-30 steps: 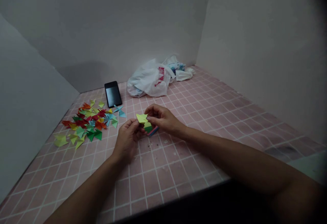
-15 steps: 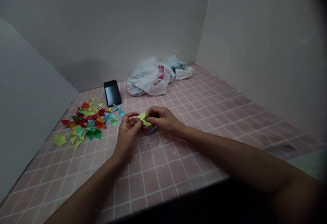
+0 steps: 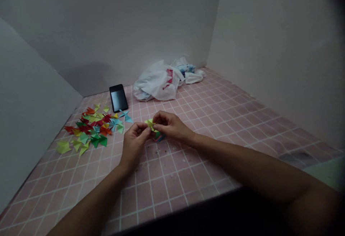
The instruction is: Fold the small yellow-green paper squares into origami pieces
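Observation:
Between my two hands is a small piece of folded yellow paper (image 3: 150, 123). My left hand (image 3: 137, 134) pinches its near left side between thumb and fingers. From the right, my right hand (image 3: 170, 125) grips the paper's other edge with thumb and forefinger. Beneath the hands, a stack of coloured paper (image 3: 159, 137) lies on the table, showing green, blue and pink edges; the fingers hide most of it. To the left spreads a pile of folded paper pieces (image 3: 93, 118) in red, orange, yellow, green and light blue.
A black phone (image 3: 118, 98) lies behind the folded pieces. Toward the back wall sit a crumpled white plastic bag (image 3: 157, 81) and a blue-and-white packet (image 3: 185, 67). The table has a pink tiled cover (image 3: 188, 178) and its front edge is close to me.
Both hands stay over the paper stack with small finger movements. The yellow paper now shows less of itself, and the right fingers have closed in nearer the left ones.

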Demonstrator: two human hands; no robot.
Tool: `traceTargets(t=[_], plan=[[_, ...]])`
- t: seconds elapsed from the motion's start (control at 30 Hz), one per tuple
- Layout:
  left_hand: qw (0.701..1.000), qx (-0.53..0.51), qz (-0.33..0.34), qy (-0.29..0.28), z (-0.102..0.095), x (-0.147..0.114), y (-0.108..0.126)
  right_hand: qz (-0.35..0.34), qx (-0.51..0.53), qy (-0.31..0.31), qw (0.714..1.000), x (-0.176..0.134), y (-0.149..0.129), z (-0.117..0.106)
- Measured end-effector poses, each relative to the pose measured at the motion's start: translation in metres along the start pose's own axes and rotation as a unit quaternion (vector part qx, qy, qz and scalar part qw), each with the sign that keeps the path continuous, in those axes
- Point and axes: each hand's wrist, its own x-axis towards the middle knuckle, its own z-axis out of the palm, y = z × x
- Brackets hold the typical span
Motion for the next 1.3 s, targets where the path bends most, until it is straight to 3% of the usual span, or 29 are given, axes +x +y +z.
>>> traceTargets(t=[0.5, 0.8, 1.07, 1.3], plan=[[0.997, -0.069, -0.036, 0.011, -0.002, 0.002, 0.000, 0.033, 0.148, 0.007, 0.988, -0.002, -0.003, 0.006], [0.996, -0.086, -0.031, 0.022, -0.002, 0.002, 0.004, -0.079, -0.003, 0.035, 0.996, -0.001, -0.005, 0.000], [0.998, -0.063, -0.005, -0.009, -0.003, 0.002, 0.003, -0.086, -0.002, 0.022, 0.996, 0.000, -0.003, -0.002], [0.997, -0.071, 0.001, -0.021, -0.003, 0.000, 0.002, -0.187, -0.087, 0.023, 0.978, 0.000, -0.003, -0.003]])
